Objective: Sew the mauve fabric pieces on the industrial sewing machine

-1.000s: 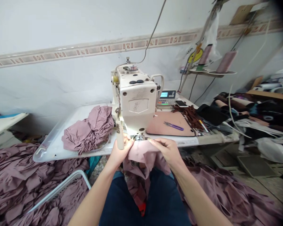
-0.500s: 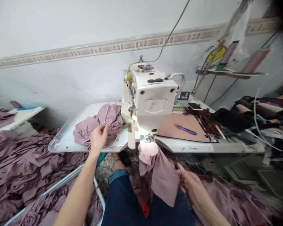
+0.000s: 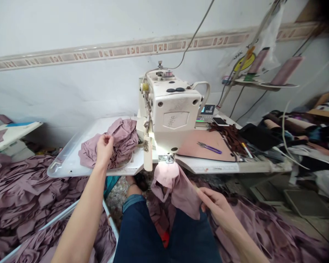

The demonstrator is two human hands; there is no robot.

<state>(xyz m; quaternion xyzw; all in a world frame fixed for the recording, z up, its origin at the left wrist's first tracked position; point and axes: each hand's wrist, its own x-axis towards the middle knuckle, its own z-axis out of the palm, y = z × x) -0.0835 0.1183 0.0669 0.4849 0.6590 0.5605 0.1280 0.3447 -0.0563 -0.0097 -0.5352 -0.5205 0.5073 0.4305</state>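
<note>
My left hand (image 3: 104, 148) reaches onto the heap of mauve fabric pieces (image 3: 117, 140) on the clear plastic tray (image 3: 65, 166), fingers pinched on a fold of the heap. My right hand (image 3: 218, 208) is low by my right knee, gripping the hanging edge of a mauve fabric piece (image 3: 178, 186). That piece drapes down from under the presser foot (image 3: 166, 159) of the white sewing machine (image 3: 172, 113).
Purple thread snips (image 3: 210, 147) and dark brown strips (image 3: 230, 133) lie on the table right of the machine. A phone (image 3: 220, 121) and control panel (image 3: 207, 110) sit behind. Mauve fabric piles (image 3: 24, 193) cover the floor both sides. Thread cones (image 3: 286, 69) stand upper right.
Both hands left the needle area. My left hand moved out to the heap on the tray and closed on it; my right hand dropped down along the hanging piece.
</note>
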